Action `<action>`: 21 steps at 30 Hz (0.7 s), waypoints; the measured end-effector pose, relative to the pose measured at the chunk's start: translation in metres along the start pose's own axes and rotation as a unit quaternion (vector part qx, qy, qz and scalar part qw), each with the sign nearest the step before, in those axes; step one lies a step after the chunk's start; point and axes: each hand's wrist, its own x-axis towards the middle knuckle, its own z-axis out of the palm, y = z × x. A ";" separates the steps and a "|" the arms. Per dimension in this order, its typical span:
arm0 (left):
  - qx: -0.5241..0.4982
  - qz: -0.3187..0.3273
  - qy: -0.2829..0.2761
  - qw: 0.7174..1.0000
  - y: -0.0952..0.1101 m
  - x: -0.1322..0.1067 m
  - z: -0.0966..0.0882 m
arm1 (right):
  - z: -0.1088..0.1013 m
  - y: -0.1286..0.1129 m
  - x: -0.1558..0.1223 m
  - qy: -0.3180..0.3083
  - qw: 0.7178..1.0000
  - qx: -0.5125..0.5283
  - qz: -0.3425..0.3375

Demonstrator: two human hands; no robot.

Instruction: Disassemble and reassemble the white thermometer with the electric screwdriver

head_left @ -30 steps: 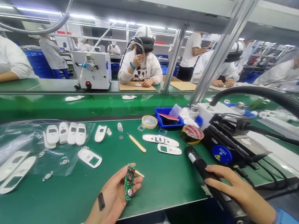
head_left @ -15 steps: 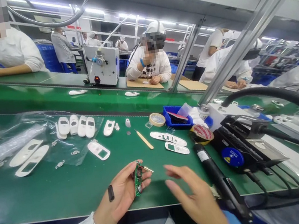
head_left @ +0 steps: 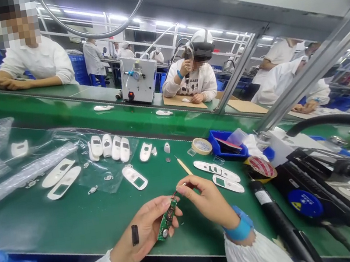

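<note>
A narrow green circuit board [head_left: 167,221] lies tilted in my left hand [head_left: 148,226], held between thumb and fingers, with a round silver part near its lower end. My right hand [head_left: 207,196] pinches a thin wired lead [head_left: 175,191] at the board's upper end; the fingertips mostly cover its tip. Just beyond the right fingers lies a wooden-handled pick [head_left: 183,166], its near end hidden behind them. Right of it are two white plastic housings, a long one [head_left: 205,167] and a shorter one [head_left: 228,183]. Another white housing [head_left: 135,177] with a rectangular window lies beyond my left hand.
Several white covers [head_left: 116,148] sit on clear plastic film to the left. A tape roll [head_left: 202,146] and a blue bin [head_left: 228,151] stand at the back right. A black handheld tool [head_left: 278,221] and a black device [head_left: 317,188] occupy the right side. Co-workers sit across the bench.
My right hand has come left from open air to the board's upper end and closed on the lead. The whole view has shifted, so the bench items appear further right.
</note>
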 end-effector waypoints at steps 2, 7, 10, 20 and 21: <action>-0.007 0.001 0.002 1.000 0.001 0.001 -0.001 | 0.003 0.001 0.006 -0.008 0.998 0.058 0.029; -0.016 0.017 0.006 1.000 0.005 0.002 -0.001 | 0.012 0.001 0.015 -0.027 0.972 0.221 0.071; -0.011 0.023 0.026 0.999 0.011 0.001 -0.001 | 0.014 0.001 0.019 -0.056 0.959 0.266 0.075; 0.071 0.046 0.011 0.996 0.024 -0.001 -0.004 | 0.017 0.005 0.013 -0.061 0.962 0.265 0.021; 0.086 0.056 0.016 0.995 0.023 -0.001 -0.004 | 0.017 0.005 0.010 -0.054 0.962 0.266 0.023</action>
